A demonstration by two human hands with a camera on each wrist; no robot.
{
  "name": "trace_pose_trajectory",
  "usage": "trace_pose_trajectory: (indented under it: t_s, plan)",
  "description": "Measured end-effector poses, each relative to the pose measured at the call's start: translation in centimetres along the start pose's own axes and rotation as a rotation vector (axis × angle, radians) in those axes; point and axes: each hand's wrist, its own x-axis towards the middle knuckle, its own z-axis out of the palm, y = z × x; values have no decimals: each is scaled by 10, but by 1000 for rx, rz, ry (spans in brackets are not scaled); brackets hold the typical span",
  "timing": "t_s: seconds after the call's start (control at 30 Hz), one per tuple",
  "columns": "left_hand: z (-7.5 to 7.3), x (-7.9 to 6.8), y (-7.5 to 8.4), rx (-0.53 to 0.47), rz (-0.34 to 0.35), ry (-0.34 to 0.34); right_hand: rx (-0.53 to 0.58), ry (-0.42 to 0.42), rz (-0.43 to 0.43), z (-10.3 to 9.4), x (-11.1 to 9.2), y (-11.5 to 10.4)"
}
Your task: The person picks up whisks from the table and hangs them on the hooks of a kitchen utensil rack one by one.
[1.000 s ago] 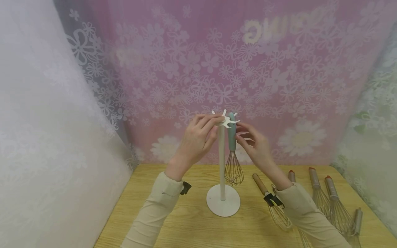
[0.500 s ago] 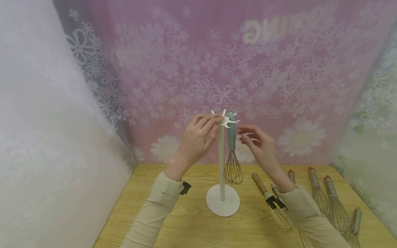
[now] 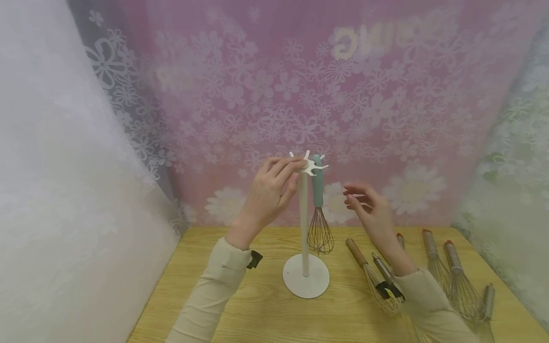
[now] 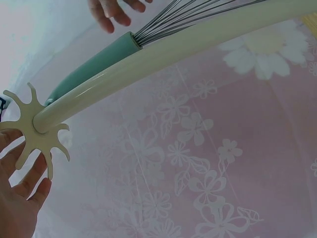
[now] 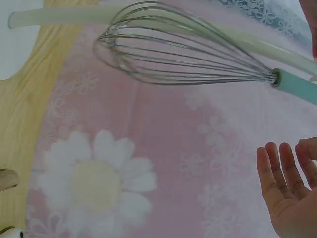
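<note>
A white stand with a round base and a star-shaped top of several hooks stands upright on the table. My left hand grips this hooked top, fingers over it and thumb lower at its side. From a hook on the right hangs a whisk with a teal handle, its wire loops pointing down beside the pole and above the base. My right hand is in the air to the right of that whisk, apart from it, holding nothing, with fingers loosely bent.
On the wooden table at right lie several more whisks: one with a wooden handle, a slim metal one, and others with red-tipped metal handles. Patterned cloth hangs behind, with white cloth at left.
My right hand has let go of the teal whisk and drawn away to the right and slightly down. The whisk stays hanging; my left hand keeps its place on the stand's top.
</note>
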Motion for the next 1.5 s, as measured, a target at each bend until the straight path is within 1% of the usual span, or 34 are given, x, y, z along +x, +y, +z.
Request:
trace_pose_trajectory:
  t_s: [0.1,0.27,0.33,0.47,0.77,0.87,1.0,1.13,1.23,1.33,1.5]
  plan:
    - [0,0,-1,2,2,0,-38,-1,14,-2,-7,12]
    - [-1,0,-1,2,4,0,-144,-1,60,-3,-19,36]
    - [-1,0,-1,1,4,2,-197,-11,84,-2,-24,45]
    - [-1,0,-1,1,6,7,-265,-38,128,1,-32,61]
    - [-1,0,-2,5,5,4,-260,-110,265,3,-39,87]
    - [-1,-1,-2,8,6,2,-280,-126,277,3,-41,96]
    - [-1,-1,-2,9,5,-2,-327,-145,269,4,-45,108]
    - [-1,-1,-1,6,0,-7,-386,-193,268,5,-50,121]
    - [0,-1,-1,4,0,-8,-425,-231,288,6,-53,129]
    - [0,-1,-1,5,3,-5,-441,-258,314,8,-54,137]
    - [0,-2,-2,4,3,-7,-473,-328,376,9,-52,145]
